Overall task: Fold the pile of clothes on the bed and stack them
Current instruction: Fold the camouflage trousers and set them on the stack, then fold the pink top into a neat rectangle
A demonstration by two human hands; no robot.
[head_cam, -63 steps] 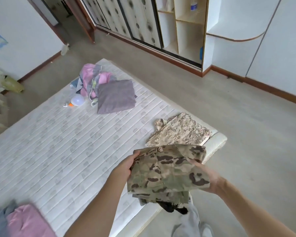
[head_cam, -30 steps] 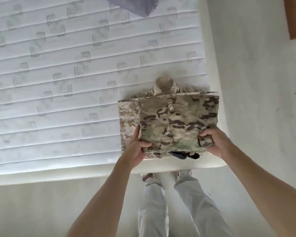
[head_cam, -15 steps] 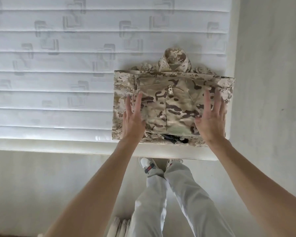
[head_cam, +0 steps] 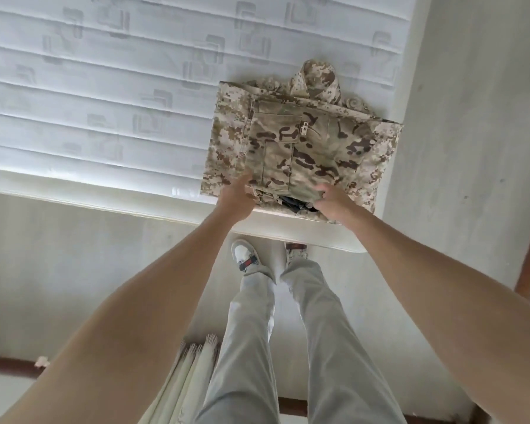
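Folded blotchy-camo cloth garment (head_cam: 300,154) lies atop pixel-camo folded jacket (head_cam: 380,154), centre-right of frame, at white quilted bed (head_cam: 104,117) edge. L hand (head_cam: 236,197) and R hand (head_cam: 331,201) at its near hem; R fingers clamped on the hem, L fingers can't tell. Garment lies directly above both hands in frame, long axis running frame-up; hands abt equally near.

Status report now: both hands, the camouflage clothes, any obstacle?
Left hand on near edge of top garment, grip unclear. Right hand pinching same edge. Garment lies on folded digital-camo shirt at bed corner. No obstacle.
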